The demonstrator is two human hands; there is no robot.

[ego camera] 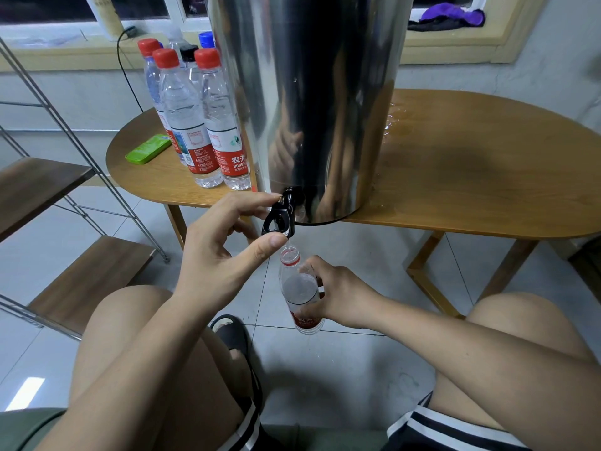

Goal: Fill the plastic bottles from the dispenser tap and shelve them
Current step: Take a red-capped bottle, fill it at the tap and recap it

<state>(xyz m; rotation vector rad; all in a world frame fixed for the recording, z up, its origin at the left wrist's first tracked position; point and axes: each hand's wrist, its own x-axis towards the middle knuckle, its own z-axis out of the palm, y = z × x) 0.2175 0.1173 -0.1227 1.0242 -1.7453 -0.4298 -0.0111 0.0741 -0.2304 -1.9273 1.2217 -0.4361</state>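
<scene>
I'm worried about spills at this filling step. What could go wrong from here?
1. The right hand holds the bottle in mid-air with its narrow mouth just under the tap. A small drift could send the stream down its side.
2. Drops fall below the bottle onto the floor tiles, which may turn slippery.
3. If the left hand on the tap closes it late, the bottle may overflow.

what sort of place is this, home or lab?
Probably a home or dorm room, not a lab: wooden table holding a steel dispenser, clothes heaped on the windowsill, tiled floor.
</scene>
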